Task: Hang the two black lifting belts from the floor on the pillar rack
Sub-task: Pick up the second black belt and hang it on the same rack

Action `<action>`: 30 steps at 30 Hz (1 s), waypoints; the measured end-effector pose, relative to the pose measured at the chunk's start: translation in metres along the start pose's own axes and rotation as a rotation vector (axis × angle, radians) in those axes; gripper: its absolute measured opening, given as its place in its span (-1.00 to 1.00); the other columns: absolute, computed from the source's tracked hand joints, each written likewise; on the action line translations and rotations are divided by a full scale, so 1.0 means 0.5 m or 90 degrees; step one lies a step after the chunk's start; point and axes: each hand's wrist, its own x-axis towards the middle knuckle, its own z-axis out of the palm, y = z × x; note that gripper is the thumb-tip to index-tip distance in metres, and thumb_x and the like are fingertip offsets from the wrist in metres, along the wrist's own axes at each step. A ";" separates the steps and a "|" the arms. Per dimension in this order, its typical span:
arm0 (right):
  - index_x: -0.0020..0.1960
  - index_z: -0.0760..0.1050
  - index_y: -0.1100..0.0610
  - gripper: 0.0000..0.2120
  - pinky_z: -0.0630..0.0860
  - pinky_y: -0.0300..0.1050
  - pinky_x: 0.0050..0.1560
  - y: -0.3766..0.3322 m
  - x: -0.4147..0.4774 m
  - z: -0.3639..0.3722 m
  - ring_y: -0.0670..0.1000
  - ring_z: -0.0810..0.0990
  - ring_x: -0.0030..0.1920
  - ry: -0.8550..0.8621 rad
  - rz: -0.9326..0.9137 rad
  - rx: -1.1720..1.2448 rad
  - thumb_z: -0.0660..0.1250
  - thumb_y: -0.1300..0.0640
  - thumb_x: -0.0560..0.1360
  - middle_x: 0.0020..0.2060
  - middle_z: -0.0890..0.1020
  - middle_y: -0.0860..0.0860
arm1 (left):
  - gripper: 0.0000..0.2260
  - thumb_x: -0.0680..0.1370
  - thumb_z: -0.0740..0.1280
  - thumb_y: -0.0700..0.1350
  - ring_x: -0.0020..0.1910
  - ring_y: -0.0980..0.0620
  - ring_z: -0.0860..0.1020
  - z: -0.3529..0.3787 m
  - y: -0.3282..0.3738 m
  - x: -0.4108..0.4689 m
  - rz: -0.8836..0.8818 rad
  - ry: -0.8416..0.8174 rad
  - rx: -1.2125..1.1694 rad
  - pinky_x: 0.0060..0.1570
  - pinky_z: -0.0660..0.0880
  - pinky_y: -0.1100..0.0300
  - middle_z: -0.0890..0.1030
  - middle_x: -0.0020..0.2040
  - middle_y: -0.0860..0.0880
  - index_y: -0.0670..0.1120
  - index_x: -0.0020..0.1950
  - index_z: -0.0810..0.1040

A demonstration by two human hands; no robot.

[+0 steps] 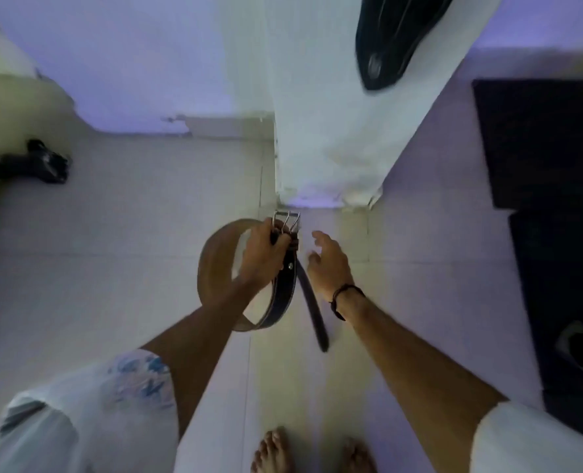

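Left hand [264,249] grips belt [283,295] by its buckle [286,221]; right hand [329,264] open, empty. Next: lift to pillar [327,131] rack (probably 1 belt [391,39] hung already, blurry).

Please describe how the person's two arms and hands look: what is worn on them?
Both forearms are bare, with short white sleeves at the upper arms. The left sleeve carries a blurred blue and pink print; the right sleeve looks plain. The right hand has a thin dark cord bracelet at its wrist. The left hand wears no glove, and its wrist looks bare.

Pale tiled floor [112,250], white pillar [331,131], dark mats [549,141] at right
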 end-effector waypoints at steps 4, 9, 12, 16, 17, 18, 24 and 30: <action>0.34 0.45 0.13 -0.68 0.36 -0.19 0.06 -0.273 -0.061 -0.160 0.13 0.55 0.20 0.024 -0.084 0.094 0.15 0.14 0.62 0.19 0.61 0.14 | -0.92 0.57 0.22 -0.25 -0.37 0.28 0.53 -0.184 0.305 -0.031 0.088 0.031 -0.117 -0.32 0.50 0.32 0.58 -0.19 -0.08 -0.13 -0.01 0.49; 0.24 0.53 0.22 -0.70 0.43 -0.15 -0.03 -0.601 -0.194 -0.389 0.06 0.54 -0.08 0.063 -0.178 0.144 0.32 0.10 0.56 -0.09 0.61 0.13 | -0.92 0.52 0.18 -0.04 -0.13 -0.09 0.57 -0.431 0.646 -0.134 0.159 0.045 -0.186 -0.15 0.58 -0.06 0.54 -0.09 -0.06 0.07 0.00 0.39; 0.21 0.50 0.20 -0.68 0.46 -0.21 -0.13 -0.782 -0.307 -0.505 0.03 0.55 -0.08 0.051 -0.223 0.162 0.40 0.12 0.51 -0.07 0.60 0.09 | -0.88 0.58 0.15 -0.06 -0.15 -0.06 0.54 -0.567 0.841 -0.210 0.196 0.079 -0.217 -0.34 0.57 0.10 0.48 0.00 -0.15 0.00 0.10 0.37; 0.19 0.43 0.12 -0.68 0.55 -0.04 -0.05 -0.994 -0.449 -0.631 0.06 0.62 -0.04 0.046 -0.295 0.211 0.41 0.13 0.49 -0.05 0.62 0.06 | -0.87 0.68 0.05 -0.18 -0.25 0.07 0.43 -0.702 1.063 -0.300 0.241 0.125 -0.240 -0.42 0.43 0.34 0.42 -0.04 -0.12 -0.11 0.18 0.32; 0.19 0.43 0.12 -0.69 0.55 -0.05 -0.05 -1.046 -0.492 -0.667 0.06 0.62 -0.05 0.060 -0.319 0.222 0.41 0.14 0.49 -0.07 0.62 0.06 | -0.88 0.68 0.04 -0.18 -0.25 0.08 0.42 -0.734 1.120 -0.328 0.255 0.135 -0.255 -0.39 0.43 0.33 0.42 -0.04 -0.12 -0.09 0.18 0.32; 0.20 0.44 0.13 -0.70 0.55 -0.09 -0.09 -1.095 -0.535 -0.705 0.05 0.62 -0.08 0.078 -0.341 0.229 0.40 0.16 0.49 -0.08 0.61 0.05 | -0.88 0.68 0.04 -0.17 -0.24 0.09 0.42 -0.763 1.175 -0.358 0.274 0.141 -0.273 -0.37 0.42 0.33 0.42 -0.04 -0.11 -0.08 0.17 0.31; 0.19 0.47 0.15 -0.68 0.59 -0.01 0.00 -1.301 -0.717 -0.920 0.08 0.64 -0.05 0.210 -0.490 0.251 0.42 0.20 0.47 0.02 0.66 0.19 | -0.77 0.70 0.14 -0.09 0.00 0.05 0.57 -0.890 1.456 -0.508 0.445 0.089 -0.353 -0.20 0.56 0.27 0.54 0.13 -0.08 -0.06 0.36 0.31; 0.26 0.48 0.13 -0.64 0.62 0.16 0.11 -1.425 -0.849 -1.073 0.10 0.68 0.05 0.257 -0.560 0.289 0.41 0.10 0.48 0.04 0.68 0.11 | -0.75 0.71 0.14 -0.01 -0.14 0.10 0.56 -0.968 1.670 -0.599 0.509 0.026 -0.325 -0.22 0.56 0.14 0.54 0.09 -0.05 -0.01 0.38 0.31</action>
